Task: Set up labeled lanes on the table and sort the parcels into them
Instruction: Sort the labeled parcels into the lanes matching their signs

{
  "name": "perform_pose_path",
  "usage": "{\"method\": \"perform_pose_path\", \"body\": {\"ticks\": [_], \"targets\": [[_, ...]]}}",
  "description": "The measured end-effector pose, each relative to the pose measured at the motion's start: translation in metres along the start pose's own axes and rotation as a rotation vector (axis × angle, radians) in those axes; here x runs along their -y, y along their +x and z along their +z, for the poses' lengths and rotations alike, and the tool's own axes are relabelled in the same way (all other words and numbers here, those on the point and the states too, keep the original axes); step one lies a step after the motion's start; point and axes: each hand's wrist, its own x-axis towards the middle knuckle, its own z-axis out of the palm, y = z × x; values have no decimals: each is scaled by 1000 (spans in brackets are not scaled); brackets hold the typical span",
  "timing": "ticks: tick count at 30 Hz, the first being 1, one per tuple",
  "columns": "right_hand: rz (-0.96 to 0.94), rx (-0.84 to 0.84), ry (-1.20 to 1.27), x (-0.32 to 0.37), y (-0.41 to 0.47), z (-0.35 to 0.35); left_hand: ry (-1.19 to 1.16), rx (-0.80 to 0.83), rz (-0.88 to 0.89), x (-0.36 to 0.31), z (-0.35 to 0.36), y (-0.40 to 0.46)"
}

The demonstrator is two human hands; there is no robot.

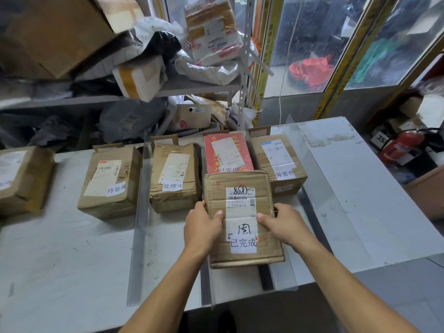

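We hold a brown parcel (242,219) between both hands: our left hand (203,224) grips its left edge and our right hand (280,224) its right edge, thumbs curled over the top. It sits on the white desk (72,248) just in front of the red parcel (227,150), in the lane between two clear dividers (139,212). Three more labelled boxes (110,181) stand in the neighbouring lanes.

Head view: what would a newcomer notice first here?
Both hands, left hand and right hand, grip a taped box labeled 已完成 at the table's near centre. Behind it sits a red parcel with the same label, in a row of labeled boxes split by clear dividers.
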Motion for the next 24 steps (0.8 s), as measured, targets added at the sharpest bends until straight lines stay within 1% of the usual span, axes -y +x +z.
{"method": "perform_pose_path", "body": {"ticks": [4,14,21,24], "targets": [[2,7,-86,6,11,-2,106,-4,-27,0,2,8],[27,25,-247,9,30,3,219,-27,-7,1,9,23],[33,34,-403,11,34,11,360,-77,64,5,15,19],[24,49,-460,13,35,14,458,-89,99,4,16,15]]}}
